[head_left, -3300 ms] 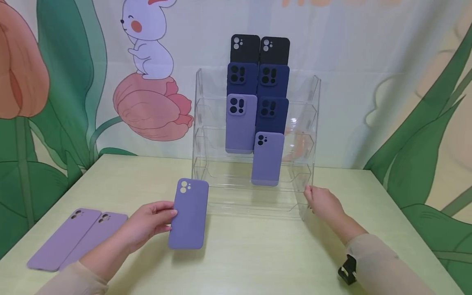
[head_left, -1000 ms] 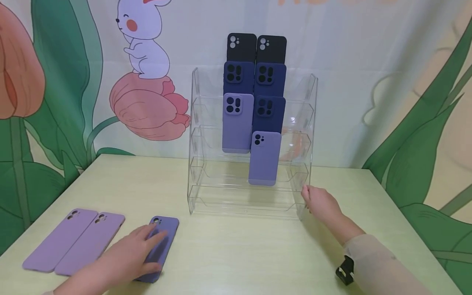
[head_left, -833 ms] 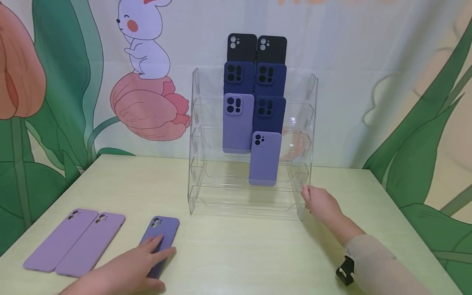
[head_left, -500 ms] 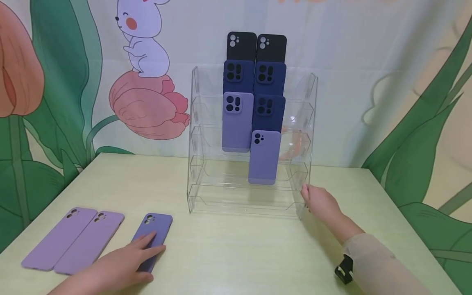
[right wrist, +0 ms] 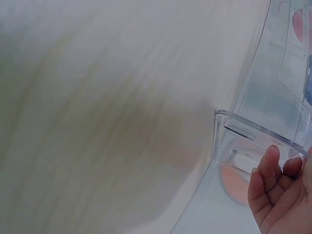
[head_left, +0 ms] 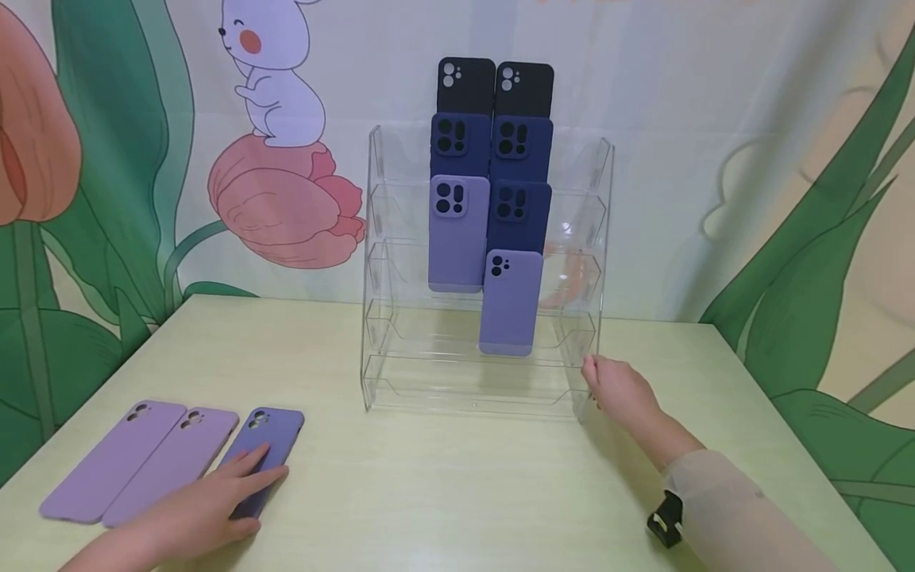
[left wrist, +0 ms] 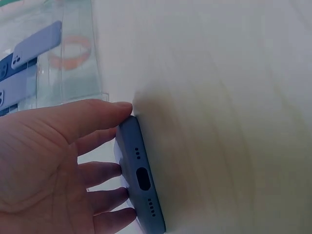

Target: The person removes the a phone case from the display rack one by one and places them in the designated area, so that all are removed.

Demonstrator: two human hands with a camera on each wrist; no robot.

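Blue-violet phone case (head_left: 261,453): lies flat, back up, on the pale table (head_left: 443,485) at about 8 o'clock from the clear display rack (head_left: 379,238), well apart from it. Camera cutout points to 12 o'clock. Its left long edge sits just beside the nearer of two lilac cases (head_left: 139,461), which lie side by side at its 9 o'clock; whether the edges touch cannot be told. Open tabletop runs from its right long edge toward 3 o'clock, and bare table also lies between its top end and the rack's base.

Left hand (head_left: 207,508): comes in from 7 o'clock, fingers straight and flat on the case's lower half, pressing rather than gripping. The left wrist view shows the fingers (left wrist: 97,117) laid along the case's side and its bottom edge with the port cutout (left wrist: 144,178).

Right hand (head_left: 618,389): at the rack's lower right corner, 4 o'clock from the rack's centre, fingers loosely bent against the side wall (right wrist: 253,131); contact looks likely, a firm grip cannot be told.

Rack contents: seven cases standing in two columns, black at top, dark blue below, violet lowest.
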